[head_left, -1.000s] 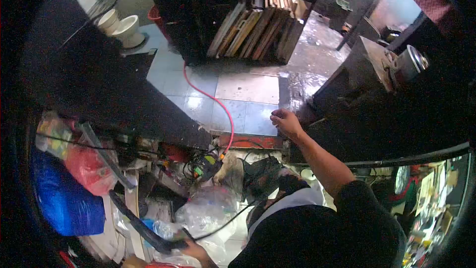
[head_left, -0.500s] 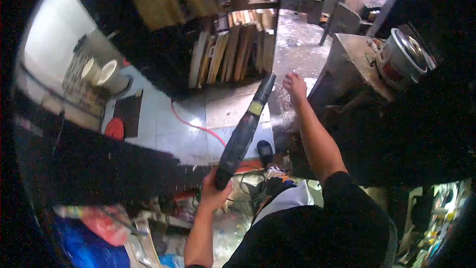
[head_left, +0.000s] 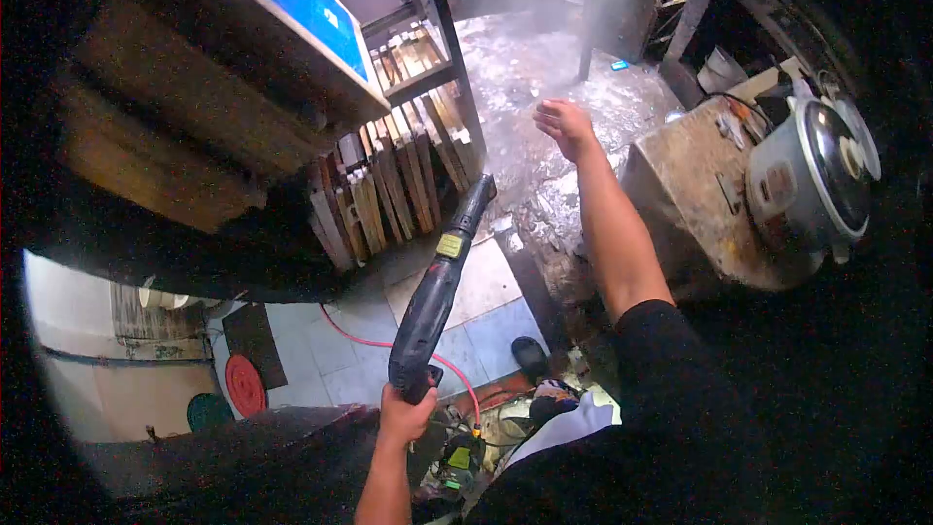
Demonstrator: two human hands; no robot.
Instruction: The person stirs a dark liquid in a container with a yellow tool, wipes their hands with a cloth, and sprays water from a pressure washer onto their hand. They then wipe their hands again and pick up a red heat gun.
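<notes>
My left hand (head_left: 406, 416) is wrapped round the handle of a black spray gun (head_left: 428, 306) with a yellow label. The gun points up and forward, and a pale mist hangs over the wet floor (head_left: 535, 151) beyond its nozzle. My right hand (head_left: 566, 126) is stretched out over that floor, fingers apart and holding nothing. A red hose (head_left: 462, 377) runs over the tiles near the gun's handle.
Wooden frames (head_left: 389, 175) stand in a rack left of the gun. At the right, a large rice cooker (head_left: 807, 175) sits on a worn table (head_left: 685, 175). A blue-topped panel (head_left: 292, 0) juts in at upper left. A shoe (head_left: 530, 358) stands on the tiles.
The view has turned and moved toward the rack and wet floor. Mist now shows beyond the nozzle. The gun stays in my left hand, and my right hand remains outstretched.
</notes>
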